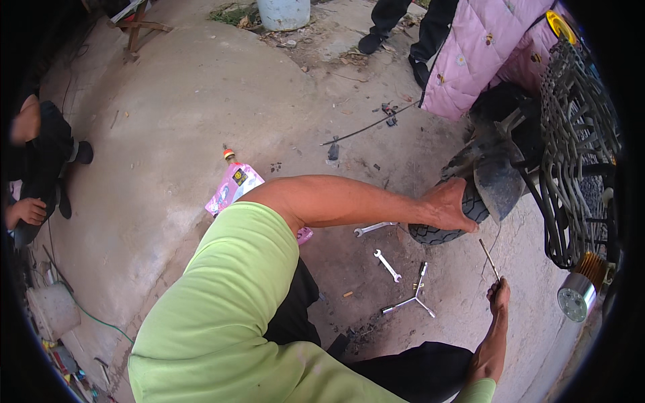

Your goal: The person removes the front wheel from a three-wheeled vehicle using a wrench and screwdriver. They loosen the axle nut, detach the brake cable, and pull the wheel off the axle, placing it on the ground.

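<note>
My left hand [449, 208] grips the black tyre [437, 234] of a vehicle at the right, beside a grey mudguard [498, 178]. Lower right, my right hand [499, 293] is closed around a thin metal rod [489, 260], pointing up toward the wheel. On the concrete between my hands lie a double-ended spanner [388, 266], a second spanner [368, 229] partly hidden by my forearm, and a three-arm socket wrench [406, 302].
The vehicle has a black metal basket [574, 134], pink quilted cover [453, 74] and lamp [576, 295]. Around are a black cable [363, 129], pink package [225, 191], wooden stand [134, 30], pale bucket [282, 11], grey container [54, 310] and two people [50, 154] [423, 40].
</note>
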{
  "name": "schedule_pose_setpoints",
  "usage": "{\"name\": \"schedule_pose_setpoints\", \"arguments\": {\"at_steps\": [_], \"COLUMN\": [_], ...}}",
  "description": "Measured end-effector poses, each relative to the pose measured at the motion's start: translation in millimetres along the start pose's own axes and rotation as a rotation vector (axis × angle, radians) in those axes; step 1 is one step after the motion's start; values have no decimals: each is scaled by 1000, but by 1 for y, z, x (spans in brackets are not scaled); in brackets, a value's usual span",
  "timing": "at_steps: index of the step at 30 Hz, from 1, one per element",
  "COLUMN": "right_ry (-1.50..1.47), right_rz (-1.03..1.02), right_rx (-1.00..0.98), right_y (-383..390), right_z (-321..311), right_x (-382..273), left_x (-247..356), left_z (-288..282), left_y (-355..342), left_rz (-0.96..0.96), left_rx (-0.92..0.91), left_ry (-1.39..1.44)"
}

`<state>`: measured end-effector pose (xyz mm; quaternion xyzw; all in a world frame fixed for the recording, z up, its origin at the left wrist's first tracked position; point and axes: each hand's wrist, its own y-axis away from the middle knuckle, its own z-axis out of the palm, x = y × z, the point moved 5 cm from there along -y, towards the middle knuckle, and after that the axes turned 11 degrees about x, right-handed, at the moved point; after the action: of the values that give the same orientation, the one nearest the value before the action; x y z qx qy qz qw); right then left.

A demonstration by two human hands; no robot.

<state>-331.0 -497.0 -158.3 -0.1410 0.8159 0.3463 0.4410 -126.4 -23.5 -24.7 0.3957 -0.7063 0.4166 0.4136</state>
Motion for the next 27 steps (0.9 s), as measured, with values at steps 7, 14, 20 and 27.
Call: {"name": "schedule_pose_setpoints", "arguments": {"at_steps": [7,14,20,27], "right_ry": [180,147,177,197], "right_rz": [-74,-163,-171,-166], "right_rx": [-1,-102,-167,-176], "right_y": [47,52,55,56], "right_z": [47,82,77,82], "right_x": [-54,-77,-70,-68], "left_x": [31,23,9,-3], "left_z": [-5,6,7,9], "left_y": [-5,-10,-5,1], "left_rz": [68,49,-59,52], "left_rx": [-84,-184,-175,-171], "left_ry": [226,111,-3,182]}}
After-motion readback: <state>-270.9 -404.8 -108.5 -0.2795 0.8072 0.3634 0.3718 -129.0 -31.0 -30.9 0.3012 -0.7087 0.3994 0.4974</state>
